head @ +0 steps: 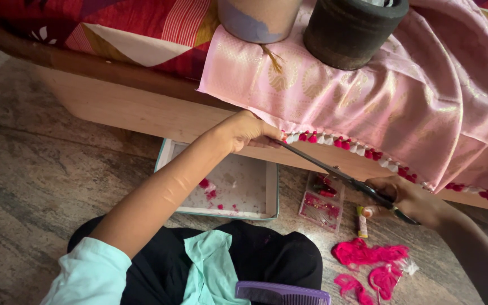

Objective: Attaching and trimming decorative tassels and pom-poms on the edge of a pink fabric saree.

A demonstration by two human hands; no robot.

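The pink cloth is draped over the bed edge, its tassel hem hanging free. The hem is pinched at its left end by the left hand. Scissors are gripped at the handles by the right hand, blade tips meeting the first tassels. The cloth is judged light, soft and slippery; it is best held taut at the hem beside the cut. A tray, thread bundles and a comb are noted nearby.
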